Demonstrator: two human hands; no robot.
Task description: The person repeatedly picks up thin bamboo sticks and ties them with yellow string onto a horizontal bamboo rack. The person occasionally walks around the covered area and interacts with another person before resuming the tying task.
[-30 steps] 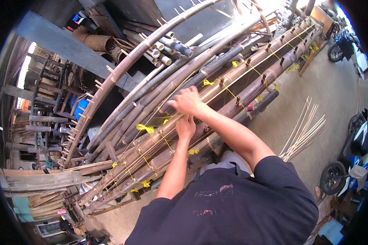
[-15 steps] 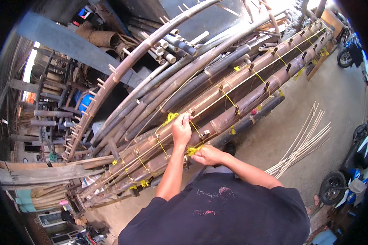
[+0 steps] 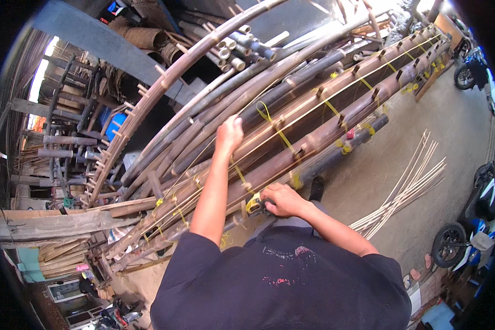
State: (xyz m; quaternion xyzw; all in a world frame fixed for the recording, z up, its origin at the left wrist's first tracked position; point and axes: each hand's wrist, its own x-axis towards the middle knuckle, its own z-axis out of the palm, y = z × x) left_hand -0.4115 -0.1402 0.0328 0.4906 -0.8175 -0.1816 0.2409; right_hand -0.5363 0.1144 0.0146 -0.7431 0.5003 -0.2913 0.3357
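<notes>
A long frame of two brown bamboo poles (image 3: 305, 144) runs diagonally across the view, with yellow cords (image 3: 280, 132) stretched between them at intervals. My left hand (image 3: 230, 133) is raised over the far pole, its fingers closed; anything in them is too small to name. Beside it, a loop of yellow cord (image 3: 264, 111) stands up from the far pole. My right hand (image 3: 283, 199) is low by the near pole, fingers curled round something dark that is mostly hidden. Yellow material (image 3: 253, 204) shows just left of those fingers; whether it is cord is unclear.
Thin light sticks (image 3: 404, 192) lie in a loose bundle on the floor at right. Behind the frame are stacked bamboo poles (image 3: 225, 52) and a curved pole with pegs (image 3: 165, 82). A motorbike wheel (image 3: 450, 245) stands at far right.
My left hand has moved up and left, away from the cord joint on the far pole. A yellow loop now stands up there. My right hand has shifted slightly, and a dark thing shows by it.
</notes>
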